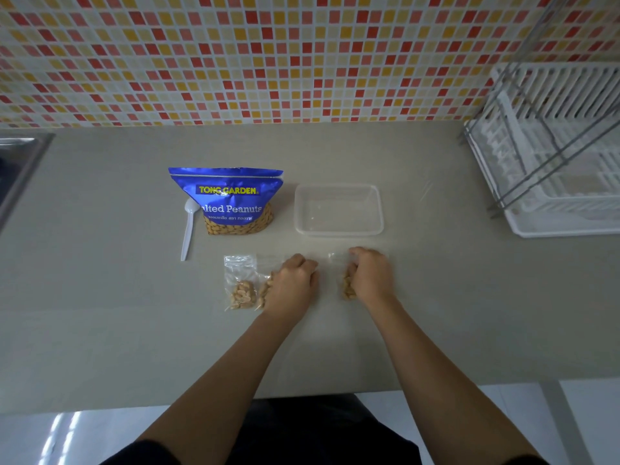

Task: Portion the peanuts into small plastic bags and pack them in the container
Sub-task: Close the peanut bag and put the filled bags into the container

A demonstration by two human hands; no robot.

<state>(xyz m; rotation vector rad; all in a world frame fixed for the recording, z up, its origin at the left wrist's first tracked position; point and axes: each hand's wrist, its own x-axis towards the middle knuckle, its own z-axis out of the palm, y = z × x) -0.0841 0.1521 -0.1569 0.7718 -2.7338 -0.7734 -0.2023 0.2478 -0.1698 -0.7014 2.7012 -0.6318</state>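
Portioning judged done; packing stage.
- Left hand [292, 283]: fingers curled round middle peanut bag [265, 292].
- Right hand [369, 276]: fingers curled round right peanut bag [347, 286].
- Spare peanut bag [240, 288]: on the surface, leftmost.
- Clear container [339, 231]: empty, just behind the hands.
- Next: lift bags in.

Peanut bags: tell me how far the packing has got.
Done: three small bags hold peanuts; the leftmost bag lies free on the counter. In hand: the left hand grips the middle bag, the right hand grips the right bag. Left: the clear container is empty, so all three remain to be packed.
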